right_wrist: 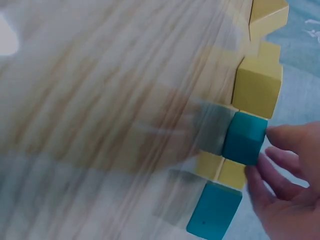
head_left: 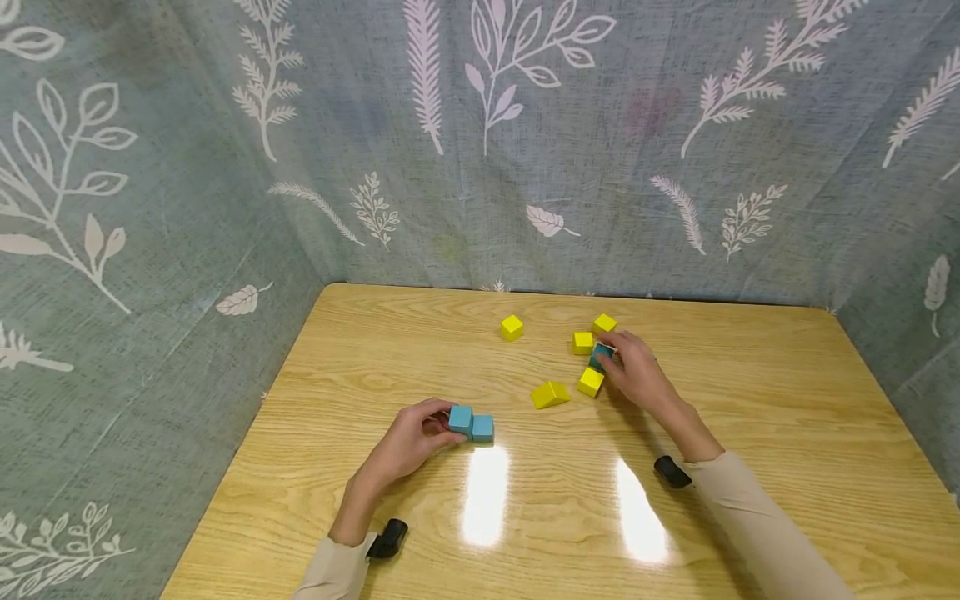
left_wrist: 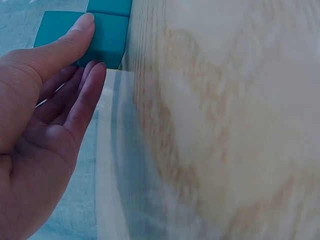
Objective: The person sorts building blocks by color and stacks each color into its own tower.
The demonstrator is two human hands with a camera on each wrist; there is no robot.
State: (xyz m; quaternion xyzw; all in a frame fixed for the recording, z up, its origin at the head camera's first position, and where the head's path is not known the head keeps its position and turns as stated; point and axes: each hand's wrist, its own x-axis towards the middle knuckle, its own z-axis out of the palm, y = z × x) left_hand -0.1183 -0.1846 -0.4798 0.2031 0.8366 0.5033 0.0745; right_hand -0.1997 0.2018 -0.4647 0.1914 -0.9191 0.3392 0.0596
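Note:
My left hand (head_left: 408,440) pinches a blue cube (head_left: 461,418) between thumb and fingers. A second blue cube (head_left: 483,428) sits against its right side. In the left wrist view the thumb lies across the face of the held cube (left_wrist: 107,42). Farther off on the right, my right hand (head_left: 637,373) holds a darker teal cube (head_left: 601,357) by its sides with thumb and fingertips. That cube (right_wrist: 245,138) stands close among yellow cubes, one yellow cube (head_left: 591,382) in front and another (head_left: 582,342) behind.
Another teal block (right_wrist: 215,210) shows near the right hand in the right wrist view. A yellow triangular block (head_left: 551,394) lies between the hands. Yellow cubes stand at the back, one alone (head_left: 512,327), one farther right (head_left: 604,323). Patterned cloth (head_left: 465,208) walls the wooden table (head_left: 360,350).

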